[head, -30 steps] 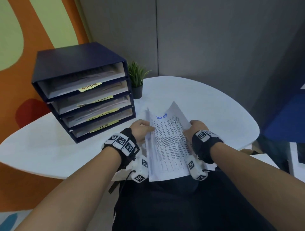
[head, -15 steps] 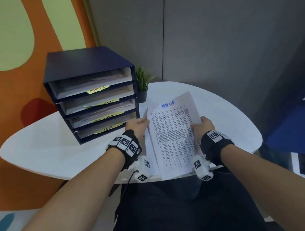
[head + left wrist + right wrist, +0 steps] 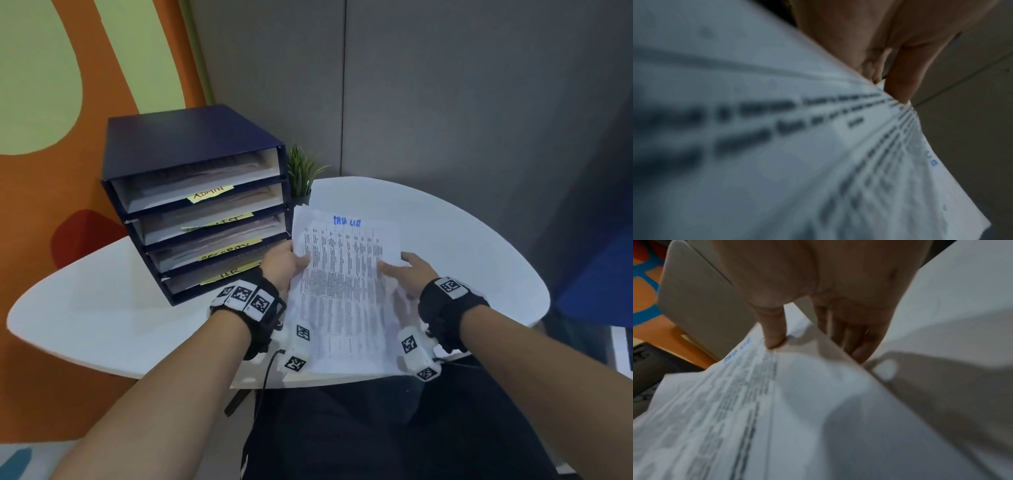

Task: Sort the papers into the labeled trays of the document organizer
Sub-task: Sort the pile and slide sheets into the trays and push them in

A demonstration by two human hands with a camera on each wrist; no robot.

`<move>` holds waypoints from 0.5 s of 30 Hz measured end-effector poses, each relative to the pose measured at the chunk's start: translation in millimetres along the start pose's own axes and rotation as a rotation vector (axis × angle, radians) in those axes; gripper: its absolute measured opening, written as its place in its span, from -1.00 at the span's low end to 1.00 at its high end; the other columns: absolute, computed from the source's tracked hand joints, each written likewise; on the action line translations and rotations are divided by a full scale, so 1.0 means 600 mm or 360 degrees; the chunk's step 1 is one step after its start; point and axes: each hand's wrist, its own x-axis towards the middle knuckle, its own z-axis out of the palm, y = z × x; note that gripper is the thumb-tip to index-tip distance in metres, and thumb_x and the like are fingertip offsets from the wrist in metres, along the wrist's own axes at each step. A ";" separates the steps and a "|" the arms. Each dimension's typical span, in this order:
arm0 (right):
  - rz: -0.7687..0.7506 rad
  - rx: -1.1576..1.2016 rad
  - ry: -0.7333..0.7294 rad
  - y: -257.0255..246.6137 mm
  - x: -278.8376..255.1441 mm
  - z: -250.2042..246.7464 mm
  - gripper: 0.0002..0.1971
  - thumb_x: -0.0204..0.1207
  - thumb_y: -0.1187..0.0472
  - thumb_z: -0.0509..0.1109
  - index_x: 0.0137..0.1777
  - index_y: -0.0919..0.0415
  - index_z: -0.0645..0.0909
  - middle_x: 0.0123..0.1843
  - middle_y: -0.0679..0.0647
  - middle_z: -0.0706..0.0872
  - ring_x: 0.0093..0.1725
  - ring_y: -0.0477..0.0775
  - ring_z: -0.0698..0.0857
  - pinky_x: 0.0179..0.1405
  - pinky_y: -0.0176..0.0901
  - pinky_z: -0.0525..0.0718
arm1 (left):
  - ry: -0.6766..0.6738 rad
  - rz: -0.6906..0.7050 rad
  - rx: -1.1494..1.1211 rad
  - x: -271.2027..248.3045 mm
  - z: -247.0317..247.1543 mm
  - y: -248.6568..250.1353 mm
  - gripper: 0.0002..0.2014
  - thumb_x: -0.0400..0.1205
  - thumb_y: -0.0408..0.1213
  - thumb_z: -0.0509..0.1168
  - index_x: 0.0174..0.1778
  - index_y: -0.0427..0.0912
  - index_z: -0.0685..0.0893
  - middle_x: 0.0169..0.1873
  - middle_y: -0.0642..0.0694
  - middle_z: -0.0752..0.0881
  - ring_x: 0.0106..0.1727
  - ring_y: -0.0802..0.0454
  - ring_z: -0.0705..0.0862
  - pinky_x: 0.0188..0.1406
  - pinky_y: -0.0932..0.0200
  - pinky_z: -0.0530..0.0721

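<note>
A printed sheet point(image 3: 346, 274) with a blue handwritten heading is held above the white table point(image 3: 102, 325), over more papers beneath it. My left hand point(image 3: 286, 265) pinches its left edge, thumb on top; the left wrist view shows that thumb point(image 3: 902, 78) on the paper point(image 3: 777, 146). My right hand point(image 3: 407, 272) pinches the right edge, the thumb point(image 3: 774, 331) on the sheet point(image 3: 756, 402) and the other fingers under it. The dark blue document organizer point(image 3: 191, 192) stands at the left, with yellow labels on its stacked trays; the top one reads ADMIN point(image 3: 209, 194).
A small potted plant point(image 3: 303, 174) stands just behind the organizer's right corner. Grey partition walls close off the back. The table's near edge runs under my wrists, with my dark-clothed lap below. A blue object point(image 3: 603, 274) sits at the far right.
The sheet has flattened out from a curl and moved up and toward the organizer. Both hands moved forward with it, keeping hold of its edges.
</note>
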 end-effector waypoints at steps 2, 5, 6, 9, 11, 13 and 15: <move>0.0048 0.0116 -0.0136 -0.001 0.003 0.001 -0.41 0.46 -0.13 0.48 0.41 0.12 0.49 0.24 -0.01 0.65 0.17 0.17 0.68 0.05 0.05 0.69 | -0.0057 -0.0056 -0.0174 -0.008 -0.018 0.008 -0.67 0.61 -0.57 0.26 0.26 -0.26 0.67 0.14 -0.26 0.78 0.17 -0.26 0.75 0.25 -0.31 0.66; -0.0026 0.0219 -0.0235 -0.028 -0.008 0.012 -0.55 0.54 -0.01 0.44 0.30 0.28 0.60 0.09 0.29 0.75 -0.15 0.17 0.73 -0.10 0.11 0.76 | -0.0149 -0.0094 -0.0334 -0.012 -0.048 0.017 -0.67 0.62 -0.48 0.21 0.31 -0.33 0.61 0.22 -0.35 0.73 0.23 -0.35 0.71 0.31 -0.33 0.61; -0.0076 0.0217 -0.0199 -0.039 -0.006 0.016 -0.50 0.56 0.04 0.42 0.37 0.39 0.52 0.25 0.41 0.68 -0.02 0.27 0.74 0.06 0.25 0.73 | -0.0166 -0.0088 -0.0387 -0.012 -0.057 0.018 -0.65 0.62 -0.42 0.22 0.33 -0.33 0.60 0.24 -0.36 0.72 0.25 -0.35 0.69 0.34 -0.34 0.58; -0.0298 0.0086 -0.0178 -0.090 -0.016 0.028 -0.71 0.62 0.16 0.36 0.24 0.32 0.63 0.24 0.32 0.72 0.17 0.35 0.71 0.10 0.05 0.67 | -0.0121 -0.0036 -0.0464 -0.009 -0.080 0.018 -0.64 0.70 -0.22 0.22 0.37 -0.27 0.61 0.21 -0.29 0.75 0.24 -0.26 0.72 0.34 -0.27 0.59; -0.0374 0.0007 -0.0221 -0.119 -0.016 0.036 -0.84 0.63 0.17 0.34 0.11 0.21 0.67 0.13 0.20 0.77 0.08 0.22 0.75 0.02 -0.07 0.66 | 0.0023 0.0012 -0.0491 -0.005 -0.092 0.013 -0.62 0.72 -0.11 0.22 0.34 -0.28 0.66 0.19 -0.27 0.77 0.22 -0.22 0.75 0.33 -0.23 0.61; -0.0419 -0.0068 -0.0233 -0.134 -0.014 0.043 -0.80 0.62 0.18 0.33 0.12 0.26 0.69 0.11 0.19 0.78 0.08 0.21 0.75 0.08 -0.05 0.65 | 0.0205 0.0058 -0.0470 -0.001 -0.105 0.006 -0.61 0.68 -0.07 0.27 0.26 -0.29 0.72 0.13 -0.24 0.80 0.16 -0.20 0.78 0.33 -0.22 0.63; -0.0429 -0.0094 -0.0277 -0.145 -0.018 0.050 -0.77 0.62 0.18 0.32 0.15 0.29 0.69 0.07 0.19 0.79 0.03 0.21 0.75 0.04 -0.07 0.66 | 0.0300 0.0091 -0.0451 -0.004 -0.118 0.005 -0.65 0.67 -0.13 0.27 0.20 -0.30 0.74 0.07 -0.23 0.82 0.11 -0.20 0.80 0.29 -0.21 0.65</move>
